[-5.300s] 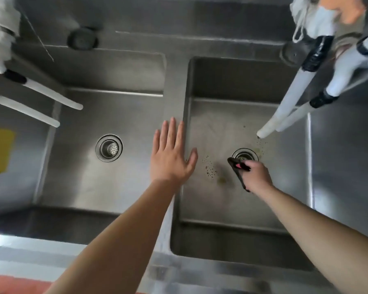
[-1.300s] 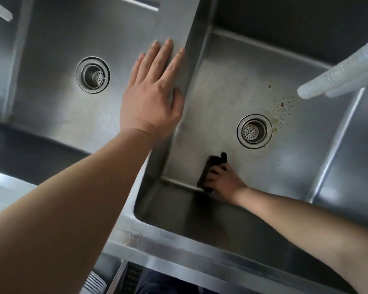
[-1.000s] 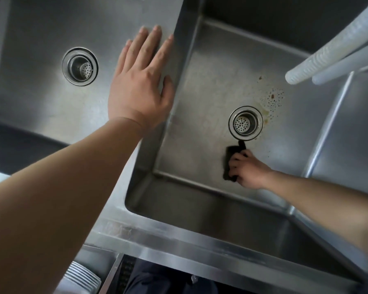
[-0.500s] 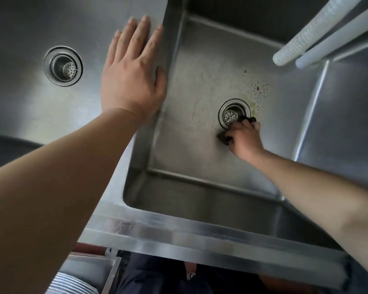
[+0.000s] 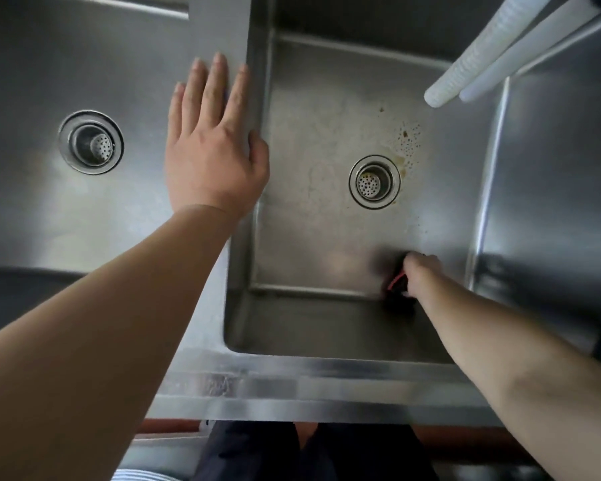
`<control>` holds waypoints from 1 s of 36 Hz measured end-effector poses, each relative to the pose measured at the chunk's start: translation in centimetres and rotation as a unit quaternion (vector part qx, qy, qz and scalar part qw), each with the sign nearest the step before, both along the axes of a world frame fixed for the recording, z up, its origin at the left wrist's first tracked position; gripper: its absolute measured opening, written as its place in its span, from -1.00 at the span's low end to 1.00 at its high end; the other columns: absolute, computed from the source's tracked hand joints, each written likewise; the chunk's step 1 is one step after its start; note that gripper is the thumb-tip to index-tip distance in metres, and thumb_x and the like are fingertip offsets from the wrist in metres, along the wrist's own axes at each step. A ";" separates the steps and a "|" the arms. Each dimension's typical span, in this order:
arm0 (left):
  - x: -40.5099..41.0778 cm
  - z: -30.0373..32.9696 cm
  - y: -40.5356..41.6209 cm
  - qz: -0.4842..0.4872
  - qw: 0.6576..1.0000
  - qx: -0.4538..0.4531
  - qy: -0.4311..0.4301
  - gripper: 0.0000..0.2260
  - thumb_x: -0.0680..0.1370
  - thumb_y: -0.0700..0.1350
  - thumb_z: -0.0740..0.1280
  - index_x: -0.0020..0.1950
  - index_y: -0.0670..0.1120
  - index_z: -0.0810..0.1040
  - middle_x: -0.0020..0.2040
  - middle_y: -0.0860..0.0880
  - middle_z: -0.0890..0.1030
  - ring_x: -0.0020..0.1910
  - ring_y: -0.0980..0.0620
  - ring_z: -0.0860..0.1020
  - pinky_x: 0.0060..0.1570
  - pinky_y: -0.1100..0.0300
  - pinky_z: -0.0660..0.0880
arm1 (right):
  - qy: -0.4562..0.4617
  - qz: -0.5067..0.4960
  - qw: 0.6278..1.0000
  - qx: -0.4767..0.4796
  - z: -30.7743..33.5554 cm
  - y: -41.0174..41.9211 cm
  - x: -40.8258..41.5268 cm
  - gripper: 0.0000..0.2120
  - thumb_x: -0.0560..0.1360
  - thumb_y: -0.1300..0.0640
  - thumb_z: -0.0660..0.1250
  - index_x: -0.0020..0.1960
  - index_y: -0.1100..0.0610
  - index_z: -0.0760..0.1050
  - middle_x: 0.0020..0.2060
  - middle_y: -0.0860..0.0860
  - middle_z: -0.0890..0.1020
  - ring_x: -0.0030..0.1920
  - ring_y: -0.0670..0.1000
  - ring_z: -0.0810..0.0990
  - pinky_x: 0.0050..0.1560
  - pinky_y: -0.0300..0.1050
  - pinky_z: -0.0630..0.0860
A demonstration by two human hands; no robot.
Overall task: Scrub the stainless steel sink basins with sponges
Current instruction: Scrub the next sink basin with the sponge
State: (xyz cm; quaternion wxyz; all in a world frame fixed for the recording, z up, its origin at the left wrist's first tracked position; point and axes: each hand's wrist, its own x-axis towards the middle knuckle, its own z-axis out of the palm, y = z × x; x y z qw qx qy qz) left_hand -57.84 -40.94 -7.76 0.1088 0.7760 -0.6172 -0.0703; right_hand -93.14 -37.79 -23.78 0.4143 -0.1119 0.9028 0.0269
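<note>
- Down in the right basin (image 5: 327, 116), at its near right corner, the right hand (image 5: 420, 272) has its fingers curled tight around a dark sponge (image 5: 398, 284) — a thin red edge shows on it — and presses it to the floor where floor meets front wall.
- The sponge is blurred; most of it is hidden under the hand, so its shape cannot be told.
- The left hand (image 5: 212, 147) lies flat and open on the divider (image 5: 243, 255) between the two basins, fingers straight and close together, pointing away from the person, thumb spread over the divider's right edge. It grips nothing.
- The right drain (image 5: 374, 182) sits near the middle of the right basin's floor, well apart from the sponge.
- Brown specks and a stain (image 5: 408, 140) lie just beyond and to the right of that drain — touching its rim on that side.
- Pale, scuffed marks cover the floor left of and beyond the drain.
- The left basin (image 5: 32, 210) has its own drain (image 5: 91, 143), left of the left hand.
- Two white hoses (image 5: 472, 60) reach in from the upper right, their open ends hanging over the right basin's far right part.
- The front rim (image 5: 309, 387) runs across below both forearms; dark trousers (image 5: 257, 453) show under it.
</note>
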 end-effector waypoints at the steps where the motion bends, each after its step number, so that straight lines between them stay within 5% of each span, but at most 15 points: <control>1: 0.1 0.0 0.0 0.001 1.000 0.001 -0.001 -0.39 0.54 -0.01 0.12 0.61 -0.04 0.18 0.61 -0.11 0.18 0.60 -0.16 0.09 0.58 -0.04 -0.02 | -0.014 -0.021 1.000 -0.005 -0.1 -0.1 0.9 -0.61 0.56 0.18 0.20 0.38 0.18 0.38 0.23 0.21 0.53 0.16 0.31 0.54 0.07 0.28 0.58; 3: 0.1 0.0 -0.1 0.000 1.000 0.004 -0.001 -0.38 0.54 -0.01 0.12 0.61 -0.04 0.18 0.61 -0.11 0.18 0.60 -0.16 0.09 0.58 -0.04 -0.02 | -0.077 -0.046 0.996 -0.008 -0.2 -0.2 3.2 -0.61 0.57 0.19 0.16 0.39 0.20 0.40 0.26 0.21 0.54 0.18 0.29 0.58 0.02 0.17 0.61; 7: -0.1 0.2 0.1 -0.004 1.000 0.012 0.001 -0.37 0.52 -0.01 0.14 0.61 -0.05 0.19 0.61 -0.13 0.18 0.60 -0.17 0.09 0.58 -0.05 -0.01 | -0.161 -0.206 0.965 -0.024 0.6 -1.3 8.8 -0.60 0.57 0.21 0.05 0.33 0.26 0.44 0.22 0.29 0.55 0.15 0.35 0.59 0.12 0.35 0.54; 11: -0.2 0.3 0.2 -0.008 1.000 0.017 -0.001 -0.36 0.51 -0.01 0.16 0.61 -0.05 0.19 0.62 -0.12 0.16 0.61 -0.16 0.08 0.58 -0.04 -0.02 | -0.222 -0.313 0.921 -0.073 2.0 -4.8 13.1 -0.56 0.63 0.16 -0.05 0.38 0.32 0.38 0.30 0.31 0.49 0.27 0.34 0.51 -0.01 0.28 0.50; 15: -0.1 0.2 0.2 -0.005 1.000 0.013 0.002 -0.36 0.50 -0.01 0.17 0.60 -0.05 0.20 0.61 -0.12 0.17 0.61 -0.15 0.08 0.58 -0.03 -0.03 | -0.231 -0.415 0.865 -0.163 2.5 -7.6 13.4 -0.57 0.66 0.12 -0.02 0.37 0.34 0.38 0.32 0.28 0.49 0.30 0.29 0.49 0.25 0.18 0.50; 17: -0.1 0.2 0.2 -0.008 1.000 0.018 0.003 -0.35 0.50 -0.01 0.18 0.60 -0.06 0.19 0.62 -0.12 0.16 0.61 -0.15 0.07 0.58 -0.04 -0.03 | -0.219 -0.437 0.845 -0.216 2.7 -8.1 12.7 -0.59 0.65 0.16 0.00 0.42 0.29 0.35 0.29 0.23 0.45 0.16 0.25 0.51 0.33 0.19 0.45; 19: -0.2 0.3 0.2 -0.012 1.000 0.024 0.004 -0.35 0.51 -0.01 0.18 0.61 -0.07 0.18 0.62 -0.13 0.16 0.61 -0.15 0.06 0.58 -0.06 -0.02 | -0.212 -0.429 0.843 -0.245 3.3 -8.1 11.8 -0.65 0.62 0.20 0.00 0.31 0.26 0.41 0.15 0.19 0.45 -0.10 0.18 0.46 0.33 0.16 0.44; 22: -0.1 0.3 0.2 -0.014 0.999 0.029 0.008 -0.36 0.52 -0.02 0.21 0.61 -0.07 0.18 0.62 -0.13 0.15 0.61 -0.15 0.05 0.58 -0.06 -0.03 | -0.213 -0.401 0.854 -0.254 5.6 -7.6 10.3 -0.77 0.52 0.28 0.04 -0.04 0.25 0.48 -0.08 0.17 0.55 -0.17 0.15 0.53 0.04 0.15 0.56; 25: -0.1 0.4 0.3 -0.019 0.999 0.035 0.015 -0.36 0.53 -0.03 0.22 0.61 -0.09 0.18 0.62 -0.15 0.15 0.61 -0.16 0.05 0.58 -0.07 -0.03 | -0.226 -0.365 0.860 -0.277 8.7 -6.1 8.5 -0.75 0.31 0.43 0.14 -0.13 0.26 0.53 -0.24 0.17 0.66 -0.26 0.19 0.68 -0.26 0.06 0.65; 28: 0.0 0.5 0.4 -0.019 0.999 0.043 0.022 -0.37 0.56 -0.01 0.21 0.61 -0.08 0.16 0.62 -0.14 0.12 0.61 -0.16 0.03 0.58 -0.07 -0.05 | -0.260 -0.307 0.864 -0.304 12.3 -3.6 6.2 -0.66 0.33 0.43 0.18 0.04 0.24 0.56 -0.07 0.17 0.69 0.00 0.21 0.70 0.11 0.21 0.61; 31: 0.1 0.6 0.3 -0.022 0.998 0.048 0.027 -0.37 0.56 0.01 0.16 0.62 -0.08 0.13 0.63 -0.14 0.11 0.61 -0.16 0.01 0.58 -0.08 -0.05 | -0.293 -0.287 0.856 -0.315 15.4 -1.8 3.9 -0.61 0.46 0.35 0.17 0.27 0.23 0.47 0.15 0.25 0.63 0.18 0.28 0.62 0.24 0.30 0.52; 36: -0.1 1.6 0.6 -0.038 0.995 0.078 0.043 -0.38 0.60 -0.02 0.23 0.62 -0.12 0.12 0.63 -0.17 0.08 0.62 -0.18 -0.03 0.58 -0.11 -0.10 | -0.338 -0.224 0.857 -0.319 19.2 0.4 2.0 -0.77 0.51 0.28 0.14 0.10 0.14 0.48 0.00 0.19 0.66 0.14 0.21 0.62 0.24 0.28 0.50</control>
